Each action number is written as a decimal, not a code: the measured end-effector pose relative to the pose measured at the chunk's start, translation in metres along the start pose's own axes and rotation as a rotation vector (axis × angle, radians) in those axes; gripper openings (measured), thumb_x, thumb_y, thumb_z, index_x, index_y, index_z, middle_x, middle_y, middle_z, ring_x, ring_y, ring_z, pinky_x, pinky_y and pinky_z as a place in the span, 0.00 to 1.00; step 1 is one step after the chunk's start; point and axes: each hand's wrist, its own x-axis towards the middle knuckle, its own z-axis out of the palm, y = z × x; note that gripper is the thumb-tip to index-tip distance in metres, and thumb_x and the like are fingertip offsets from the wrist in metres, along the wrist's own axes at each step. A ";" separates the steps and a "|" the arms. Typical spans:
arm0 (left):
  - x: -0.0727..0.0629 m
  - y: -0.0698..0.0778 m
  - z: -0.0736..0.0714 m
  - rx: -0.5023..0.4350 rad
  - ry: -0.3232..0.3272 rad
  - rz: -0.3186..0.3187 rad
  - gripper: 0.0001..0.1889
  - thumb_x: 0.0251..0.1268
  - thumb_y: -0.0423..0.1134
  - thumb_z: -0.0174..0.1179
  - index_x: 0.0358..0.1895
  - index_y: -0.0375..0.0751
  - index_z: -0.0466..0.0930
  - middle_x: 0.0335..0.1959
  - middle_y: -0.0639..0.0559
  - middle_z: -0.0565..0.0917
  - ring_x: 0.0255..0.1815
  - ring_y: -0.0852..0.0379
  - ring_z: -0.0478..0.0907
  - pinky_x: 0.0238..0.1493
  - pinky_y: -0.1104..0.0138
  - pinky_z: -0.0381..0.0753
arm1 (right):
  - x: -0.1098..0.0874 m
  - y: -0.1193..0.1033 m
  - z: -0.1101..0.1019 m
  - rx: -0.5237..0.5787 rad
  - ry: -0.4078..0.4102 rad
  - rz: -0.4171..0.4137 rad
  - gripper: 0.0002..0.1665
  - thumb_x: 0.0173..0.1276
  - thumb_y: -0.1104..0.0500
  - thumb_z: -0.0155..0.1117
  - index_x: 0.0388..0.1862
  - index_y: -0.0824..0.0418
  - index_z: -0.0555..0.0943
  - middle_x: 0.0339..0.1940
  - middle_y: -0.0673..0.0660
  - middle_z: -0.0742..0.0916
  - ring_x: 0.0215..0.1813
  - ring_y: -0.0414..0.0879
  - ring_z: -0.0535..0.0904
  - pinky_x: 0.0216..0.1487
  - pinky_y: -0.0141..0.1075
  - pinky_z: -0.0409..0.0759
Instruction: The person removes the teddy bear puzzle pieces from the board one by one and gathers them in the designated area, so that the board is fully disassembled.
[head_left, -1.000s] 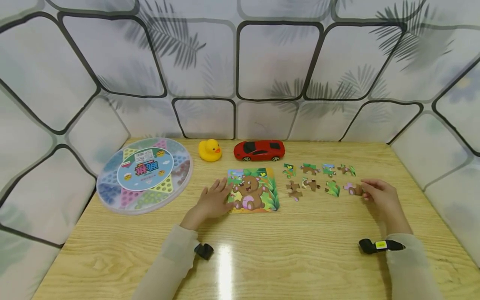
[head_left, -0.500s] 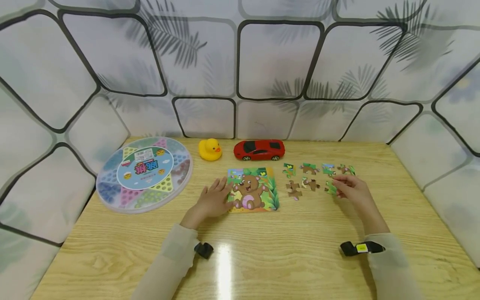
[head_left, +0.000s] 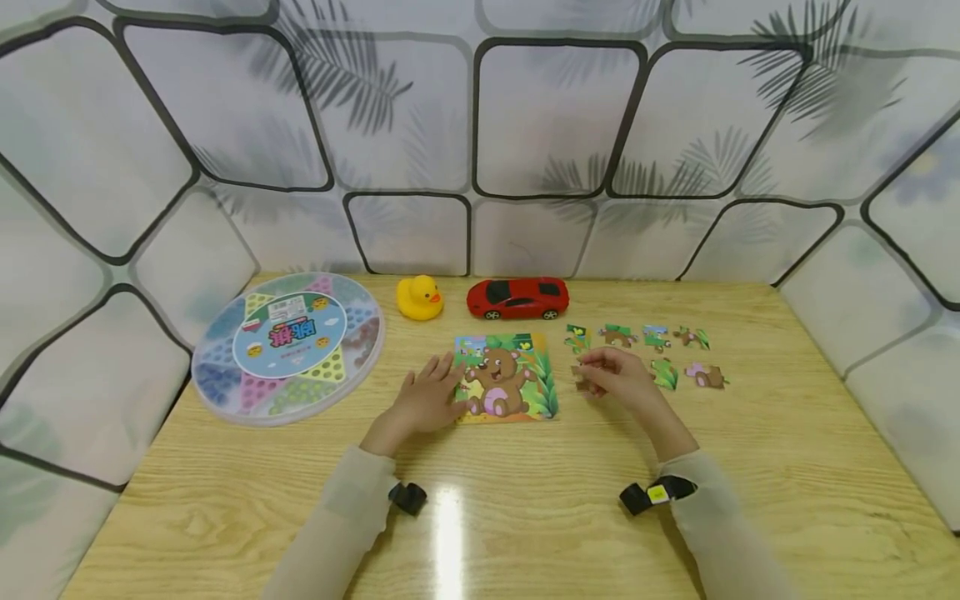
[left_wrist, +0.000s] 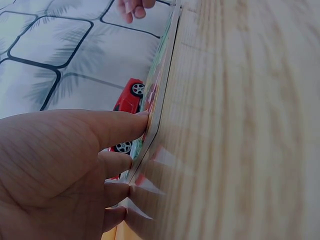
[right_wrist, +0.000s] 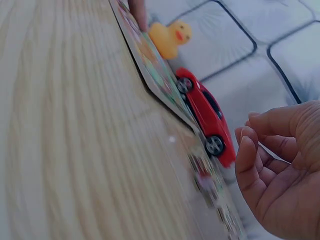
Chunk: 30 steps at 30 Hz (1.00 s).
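Note:
My left hand (head_left: 427, 400) lies with straight, spread fingers at the left edge of a flat bear puzzle (head_left: 498, 400); its fingertips touch the board. In the left wrist view, the fingers (left_wrist: 122, 125) rest along that edge. The right hand (head_left: 621, 379) hovers over the nearest puzzle pieces, just right of the board, partly covering a brown piece (head_left: 582, 382). Its fingers are loosely bent, thumb close to the index finger, and the right wrist view shows nothing held in that hand (right_wrist: 280, 165). Further right lies a purple-and-brown piece (head_left: 707, 376), beside a green piece (head_left: 664, 374).
A row of loose pieces, one with a bear's head top (head_left: 618, 336), lies behind the right hand. Behind the board stand a red toy car (head_left: 519, 300) and a yellow rubber duck (head_left: 420, 300). A round board-game case (head_left: 288, 350) is at left. Patterned cloth walls (head_left: 555, 125) enclose the wooden table (head_left: 525, 517).
My right hand has swept left, from the purple-and-brown piece at the far right, past the green piece, to the brown piece near the board. The left hand has stayed put.

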 end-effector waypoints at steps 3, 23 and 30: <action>0.000 0.000 -0.001 0.000 -0.004 -0.004 0.37 0.70 0.58 0.48 0.76 0.46 0.48 0.77 0.44 0.41 0.76 0.43 0.36 0.68 0.39 0.39 | 0.006 -0.006 0.019 0.018 -0.034 -0.005 0.18 0.69 0.61 0.59 0.52 0.75 0.75 0.33 0.61 0.82 0.26 0.41 0.75 0.30 0.34 0.78; 0.002 -0.001 0.001 0.015 0.001 0.003 0.37 0.70 0.59 0.47 0.75 0.45 0.49 0.77 0.43 0.42 0.76 0.42 0.38 0.67 0.38 0.41 | 0.022 -0.020 0.111 -0.179 -0.245 -0.078 0.18 0.65 0.64 0.61 0.53 0.69 0.77 0.32 0.54 0.82 0.27 0.40 0.75 0.28 0.30 0.75; 0.002 0.000 0.000 0.017 0.001 -0.004 0.38 0.69 0.59 0.47 0.75 0.45 0.49 0.76 0.43 0.42 0.76 0.42 0.38 0.67 0.38 0.40 | 0.023 -0.026 0.112 -0.255 -0.251 -0.105 0.18 0.61 0.63 0.67 0.50 0.68 0.79 0.30 0.54 0.81 0.26 0.40 0.72 0.27 0.29 0.71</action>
